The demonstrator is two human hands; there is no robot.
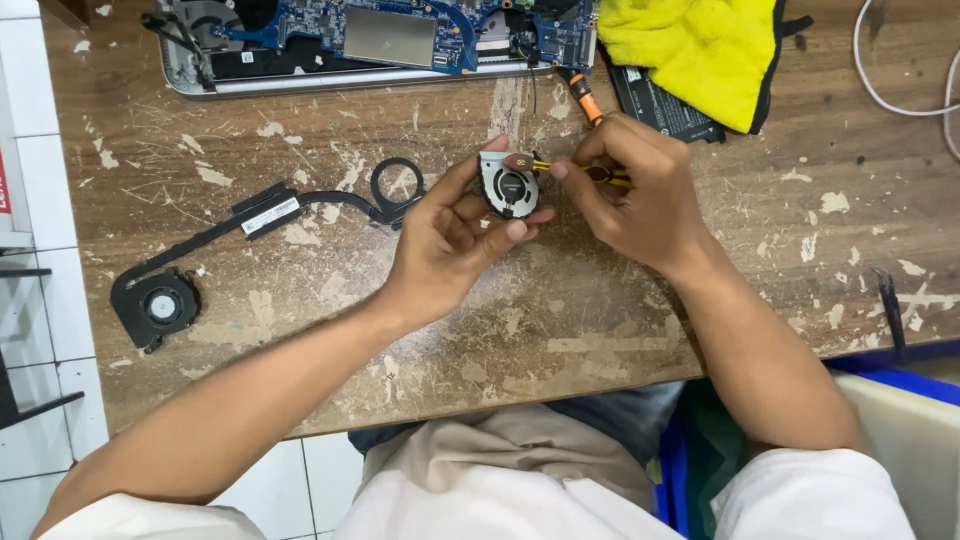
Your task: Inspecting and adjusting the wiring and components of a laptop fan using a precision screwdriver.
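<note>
**Technician A:** Grip status. The left hand (450,240) is closed around a small laptop cooling fan (508,186), just above the centre of the frame. The thumb lies over the upper left edge of the fan and the fingertips curl under its lower rim. The right hand (625,195) is pinched shut on a small screwdriver (575,170) with a yellow shaft and a red end, and the tip meets the upper right edge of the fan housing.

**Technician B:** Is the fan resting on the wooden table (600,320)?

**Technician A:** It appears to be held slightly above it. Contact with the surface cannot be confirmed from this view.

**Technician B:** List the hazards.

**Technician A:** First, tool slip. The tip sits on a narrow edge; if it rides off, it may strike the left thumb, which is just beside it. Second, housing damage. Too much leverage on thin plastic may crack the frame or bend a blade. Third, loss of small parts. A freed screw or clip could drop onto the scarred, paint-flecked tabletop and be hard to find.

**Technician B:** Anything close enough to interfere?

**Technician A:** A heat pipe assembly with a second fan (160,305) lies at the left, well apart. An opened laptop (380,40) sits along the top edge. An orange-handled screwdriver (582,98) lies just above the right hand, and a yellow cloth (700,50) covers a black battery (660,105) at upper right.
</note>
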